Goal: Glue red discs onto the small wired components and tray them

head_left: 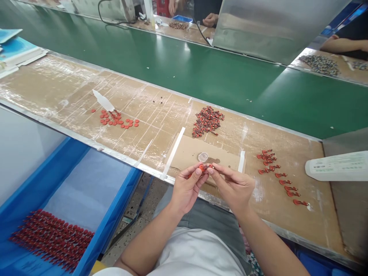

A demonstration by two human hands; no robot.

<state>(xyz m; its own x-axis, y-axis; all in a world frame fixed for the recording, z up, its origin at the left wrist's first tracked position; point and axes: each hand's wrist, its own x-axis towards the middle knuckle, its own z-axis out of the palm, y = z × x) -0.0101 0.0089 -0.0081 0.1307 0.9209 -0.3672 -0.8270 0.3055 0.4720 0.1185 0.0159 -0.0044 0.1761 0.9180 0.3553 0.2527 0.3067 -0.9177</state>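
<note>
My left hand point(188, 188) and my right hand point(234, 186) meet over the front of the bench, fingertips pinched on one small red-and-dark figurine point(205, 167). Its red round base seems to be on the left-hand side; fingers cover much of it. Just beyond my fingertips stands a small clear round dish point(202, 156) on a cardboard sheet point(184, 147). Farther back lies a heap of small red-and-dark figure pieces point(208, 120). Red discs point(115, 119) are scattered to the left. On the right, several red-based figurines point(283, 180) lie in a slanting row.
A blue bin point(115, 207) at lower left holds rows of red figurines point(54, 237). A white bottle point(339, 166) lies at the right. Behind the bench runs a green conveyor belt point(172, 73). Co-workers' hands point(211, 20) show across it. Papers point(20, 53) lie far left.
</note>
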